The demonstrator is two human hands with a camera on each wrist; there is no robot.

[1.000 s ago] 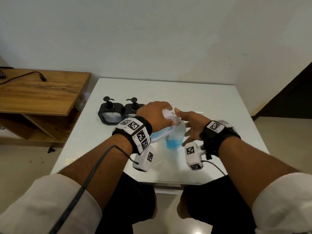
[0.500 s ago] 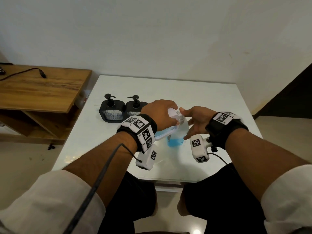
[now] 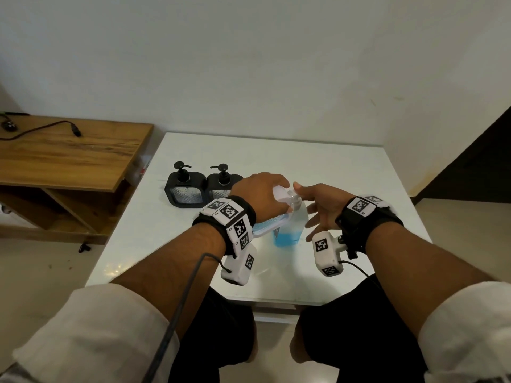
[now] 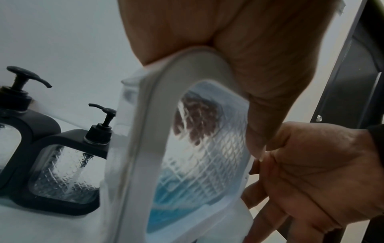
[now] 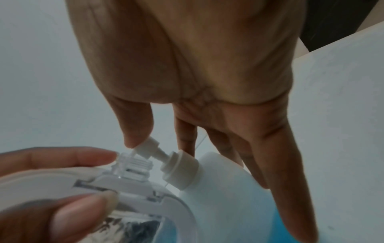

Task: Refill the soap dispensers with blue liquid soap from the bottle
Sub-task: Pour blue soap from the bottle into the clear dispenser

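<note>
We see our left hand [image 3: 260, 194] grasping a white dispenser [image 4: 187, 164] near its top, thumb and fingers curled around the white frame, and it is held tilted above the table [image 3: 331, 167]. This dispenser has a clear patterned window, and some blue soap [image 4: 176, 202] lies in its lower part. Its open clear neck [image 5: 135, 166] is just beside the white pump nozzle [image 5: 147, 148] of the bottle [image 3: 290, 233], which stands on the table between our two hands and holds blue liquid at the bottom. Our right hand [image 3: 323, 208] is relaxed, with the fingers straight and spread along the side of the bottle; the thumb [image 5: 135, 125] touches the top of the pump nozzle. We cannot tell if soap is coming out at this moment. Further back on the left side of the table stand two black dispensers [image 3: 204, 186], side by side and upright, with black pumps on top. To the left of the table there is a wooden shelf [image 3: 69, 153] with a black cable [image 3: 41, 128] on it.
</note>
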